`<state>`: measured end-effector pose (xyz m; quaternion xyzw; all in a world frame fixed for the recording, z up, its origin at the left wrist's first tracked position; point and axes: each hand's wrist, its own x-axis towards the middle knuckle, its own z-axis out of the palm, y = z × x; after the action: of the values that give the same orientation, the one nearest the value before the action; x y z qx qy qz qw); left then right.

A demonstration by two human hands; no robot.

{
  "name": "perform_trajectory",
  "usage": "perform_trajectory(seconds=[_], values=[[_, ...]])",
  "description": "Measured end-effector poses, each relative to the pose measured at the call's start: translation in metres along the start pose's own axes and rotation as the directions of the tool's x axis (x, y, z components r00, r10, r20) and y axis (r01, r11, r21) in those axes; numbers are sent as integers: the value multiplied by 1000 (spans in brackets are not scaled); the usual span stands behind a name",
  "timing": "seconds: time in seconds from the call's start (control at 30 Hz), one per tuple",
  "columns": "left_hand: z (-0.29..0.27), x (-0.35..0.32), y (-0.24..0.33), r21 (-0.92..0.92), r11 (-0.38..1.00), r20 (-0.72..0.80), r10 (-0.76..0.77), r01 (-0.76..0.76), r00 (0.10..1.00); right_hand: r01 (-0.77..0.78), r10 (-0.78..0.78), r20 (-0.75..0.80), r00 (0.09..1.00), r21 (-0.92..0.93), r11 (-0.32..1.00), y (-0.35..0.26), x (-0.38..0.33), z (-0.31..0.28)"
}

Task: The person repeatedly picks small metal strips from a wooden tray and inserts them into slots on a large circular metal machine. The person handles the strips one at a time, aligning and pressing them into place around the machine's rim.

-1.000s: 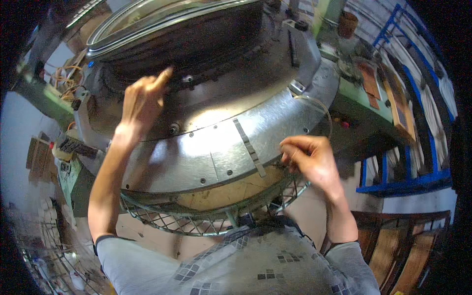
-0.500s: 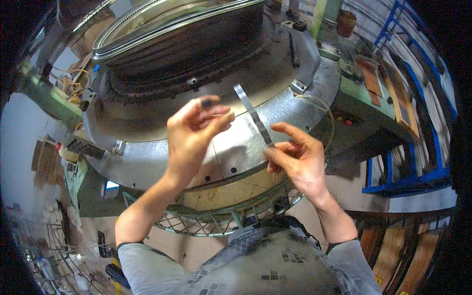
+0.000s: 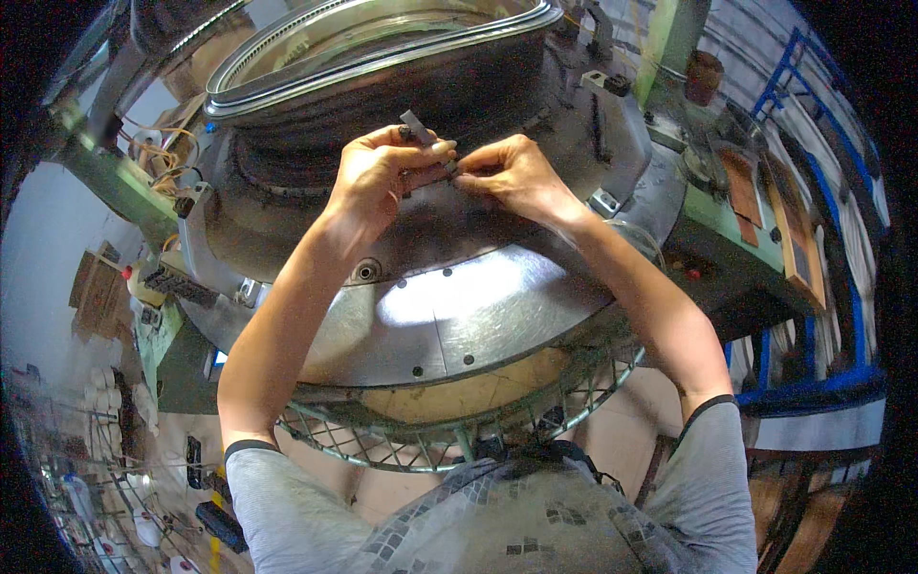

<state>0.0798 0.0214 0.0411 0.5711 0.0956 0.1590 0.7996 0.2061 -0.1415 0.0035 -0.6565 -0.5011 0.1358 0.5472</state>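
Note:
A thin, narrow grey metal strip slants up past the fingers of my left hand. That hand is closed around it, with a dark band on one finger. My right hand pinches at the strip's lower end, its fingertips almost against those of the left. The fingers hide most of the strip's lower part. Both hands are raised over the shiny curved metal plate of a large round machine, in front of its dark cylinder.
A bright toothed metal ring tops the cylinder. Small metal blocks, one a clamp, sit along the plate's rim. Below runs a green lattice guard. At right stand a green bench and a blue rack; orange cables hang at left.
Both hands have moved up and farther over the machine and come together. My left hand, empty before, has closed on the metal strip that my right hand was holding. The view has shifted slightly.

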Motion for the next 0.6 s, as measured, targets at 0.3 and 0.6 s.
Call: perform_trajectory(seconds=[0.3,0.6], values=[[-29,29,-6,-85,995,-82,-67,60,994,-176,143,203,969,157,972,33,36,-4],[-24,22,3,410,820,-122,483,-399,867,-97,99,-76,992,23,995,57,36,-3]])
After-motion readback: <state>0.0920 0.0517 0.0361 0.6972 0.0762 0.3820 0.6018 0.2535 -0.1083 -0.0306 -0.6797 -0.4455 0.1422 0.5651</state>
